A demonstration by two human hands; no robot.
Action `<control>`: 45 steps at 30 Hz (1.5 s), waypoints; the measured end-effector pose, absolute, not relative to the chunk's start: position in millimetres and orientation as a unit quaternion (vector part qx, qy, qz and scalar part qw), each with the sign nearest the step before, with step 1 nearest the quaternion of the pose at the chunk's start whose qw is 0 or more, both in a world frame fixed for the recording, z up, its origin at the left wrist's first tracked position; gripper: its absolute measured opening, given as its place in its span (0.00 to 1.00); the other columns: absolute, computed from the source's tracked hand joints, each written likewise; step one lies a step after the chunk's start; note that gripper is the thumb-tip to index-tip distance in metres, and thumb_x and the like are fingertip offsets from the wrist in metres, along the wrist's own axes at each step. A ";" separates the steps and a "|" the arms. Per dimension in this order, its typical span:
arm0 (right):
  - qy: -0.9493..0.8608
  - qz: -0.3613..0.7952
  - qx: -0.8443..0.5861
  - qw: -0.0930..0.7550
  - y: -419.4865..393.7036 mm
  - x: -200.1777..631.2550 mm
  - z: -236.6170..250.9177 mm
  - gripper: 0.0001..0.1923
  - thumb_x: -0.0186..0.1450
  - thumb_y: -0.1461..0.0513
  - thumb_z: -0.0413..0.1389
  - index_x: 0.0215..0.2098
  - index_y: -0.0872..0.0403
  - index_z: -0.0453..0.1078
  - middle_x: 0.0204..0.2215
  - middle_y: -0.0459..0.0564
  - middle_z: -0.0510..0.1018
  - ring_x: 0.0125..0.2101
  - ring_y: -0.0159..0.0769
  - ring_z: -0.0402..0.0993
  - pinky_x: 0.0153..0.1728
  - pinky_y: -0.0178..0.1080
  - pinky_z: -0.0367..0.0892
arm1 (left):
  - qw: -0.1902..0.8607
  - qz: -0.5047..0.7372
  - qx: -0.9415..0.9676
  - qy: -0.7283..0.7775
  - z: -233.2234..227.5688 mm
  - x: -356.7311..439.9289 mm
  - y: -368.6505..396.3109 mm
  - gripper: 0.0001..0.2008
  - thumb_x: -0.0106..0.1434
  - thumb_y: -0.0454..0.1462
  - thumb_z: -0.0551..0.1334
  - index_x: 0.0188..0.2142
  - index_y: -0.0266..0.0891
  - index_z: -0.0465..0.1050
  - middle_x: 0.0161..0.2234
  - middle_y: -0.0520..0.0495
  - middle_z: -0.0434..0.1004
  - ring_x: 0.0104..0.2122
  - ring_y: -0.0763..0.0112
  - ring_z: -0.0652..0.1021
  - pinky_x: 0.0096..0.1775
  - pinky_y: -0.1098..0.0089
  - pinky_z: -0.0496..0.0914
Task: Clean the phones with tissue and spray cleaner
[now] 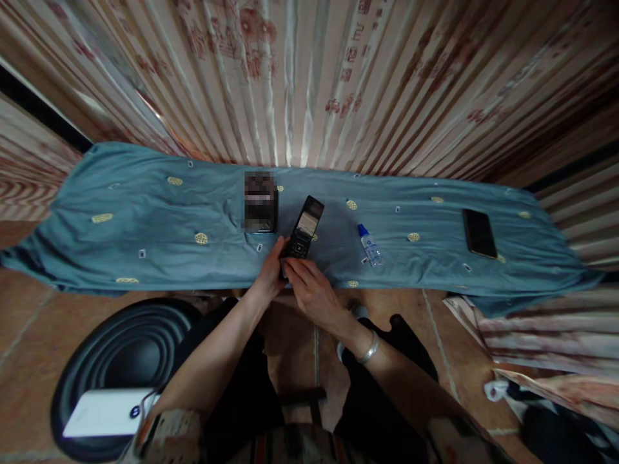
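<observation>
While left hand [269,277] wraps open flip phone [304,235], fingers curled, likely for steadiness, right hand [314,292] meets lower end, fingers bent, grip unclear; screen [308,223] bared.

I see black flip phone [298,249], teal cloth [222,187] with yellow oval prints [201,238], blue-capped bottle [370,247], beige curtain [307,122] with reddish print [251,35].

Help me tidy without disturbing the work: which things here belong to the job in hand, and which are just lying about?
In hand:
open flip phone, in the left hand, right hand at its lower end

Apparently lying about:
blue-capped bottle
black flat phone
dark pixelated item
white slab, lower left
</observation>
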State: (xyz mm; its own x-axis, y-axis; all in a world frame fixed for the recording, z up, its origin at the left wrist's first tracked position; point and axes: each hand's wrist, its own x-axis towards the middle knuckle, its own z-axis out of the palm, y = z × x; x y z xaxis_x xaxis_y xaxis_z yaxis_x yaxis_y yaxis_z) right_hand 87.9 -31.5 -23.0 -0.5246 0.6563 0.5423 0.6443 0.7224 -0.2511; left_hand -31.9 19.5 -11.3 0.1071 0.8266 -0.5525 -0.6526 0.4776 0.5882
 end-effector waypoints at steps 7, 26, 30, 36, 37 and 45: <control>-0.883 0.011 -0.356 0.307 -37.3 85.5 -21.8 0.22 0.68 0.72 0.46 0.58 0.67 0.68 0.53 0.63 0.76 0.54 0.45 0.69 0.59 0.46 0.69 | 0.734 0.500 0.123 0.442 -10.4 -35.1 22.1 0.19 0.70 0.45 0.52 0.40 0.35 0.76 0.24 0.48 0.78 0.23 0.71 0.77 0.29 0.72 0.71; -0.863 0.028 -0.422 0.276 -10.6 103.5 -13.9 0.25 0.69 0.71 0.44 0.62 0.63 0.66 0.57 0.62 0.73 0.56 0.46 0.67 0.61 0.50 0.66 | 0.714 0.543 0.171 0.407 -18.9 -21.8 18.0 0.21 0.62 0.50 0.63 0.39 0.32 0.80 0.33 0.45 0.82 0.40 0.66 0.80 0.43 0.70 0.71; -0.852 0.013 -0.439 0.284 -2.9 107.3 -10.9 0.23 0.70 0.71 0.43 0.60 0.63 0.67 0.56 0.62 0.74 0.56 0.45 0.67 0.61 0.49 0.66 | 0.701 0.552 0.177 0.415 -26.6 -19.1 18.3 0.19 0.62 0.48 0.65 0.41 0.33 0.79 0.33 0.46 0.82 0.40 0.65 0.80 0.45 0.68 0.71; -0.866 0.011 -0.425 0.265 -13.5 99.8 -11.0 0.22 0.69 0.71 0.45 0.59 0.66 0.68 0.55 0.63 0.74 0.55 0.46 0.68 0.61 0.48 0.66 | 0.699 0.546 0.200 0.416 -24.0 -21.8 16.8 0.20 0.63 0.49 0.63 0.40 0.32 0.80 0.33 0.46 0.82 0.41 0.67 0.79 0.46 0.70 0.70; -0.869 0.013 -0.420 0.260 -16.3 98.0 -11.4 0.22 0.69 0.70 0.45 0.59 0.65 0.68 0.55 0.63 0.74 0.55 0.46 0.68 0.60 0.48 0.67 | 0.701 0.542 0.202 0.418 -21.7 -22.4 16.5 0.20 0.63 0.49 0.62 0.40 0.33 0.80 0.33 0.46 0.82 0.40 0.67 0.79 0.45 0.71 0.70; -0.886 0.031 -0.380 0.264 -30.5 90.5 -14.2 0.19 0.69 0.71 0.47 0.55 0.63 0.71 0.52 0.62 0.76 0.53 0.45 0.70 0.59 0.48 0.69 | 0.731 0.518 0.177 0.407 -13.0 -28.1 19.6 0.23 0.65 0.52 0.58 0.40 0.35 0.80 0.26 0.49 0.79 0.30 0.71 0.77 0.36 0.74 0.69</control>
